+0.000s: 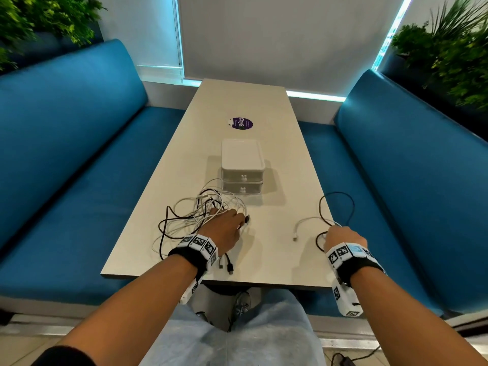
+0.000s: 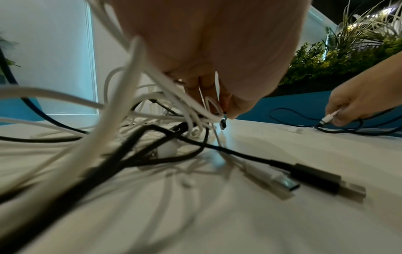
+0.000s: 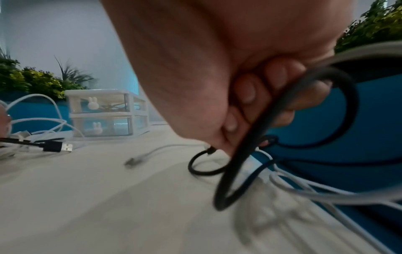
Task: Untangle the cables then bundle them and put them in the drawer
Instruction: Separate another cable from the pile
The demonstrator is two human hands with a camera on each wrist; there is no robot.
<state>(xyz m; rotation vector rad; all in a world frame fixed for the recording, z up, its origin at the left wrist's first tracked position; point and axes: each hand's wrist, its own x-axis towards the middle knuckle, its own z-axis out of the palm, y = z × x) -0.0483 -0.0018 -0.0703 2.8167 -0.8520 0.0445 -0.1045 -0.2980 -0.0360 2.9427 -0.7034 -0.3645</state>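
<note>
A tangle of white and black cables (image 1: 195, 215) lies on the left half of the table (image 1: 269, 249). My left hand (image 1: 237, 223) rests on the tangle's right side. It pinches a white cable loop (image 2: 214, 110) with a small black plug (image 2: 223, 122) at the fingertips. My right hand (image 1: 340, 235) is at the table's right edge with its fingers curled round a black cable (image 3: 261, 123) and a white cable (image 1: 306, 223). That black cable loops out over the bench (image 1: 336, 204). The white two-drawer unit (image 1: 243, 170) stands mid-table, both drawers closed.
A black USB plug (image 2: 326, 182) and a white plug (image 2: 280, 182) lie near the table's front edge. A purple sticker (image 1: 241, 123) lies behind the drawer unit. Blue benches (image 1: 79, 159) flank the table, with plants (image 1: 454, 54) behind them.
</note>
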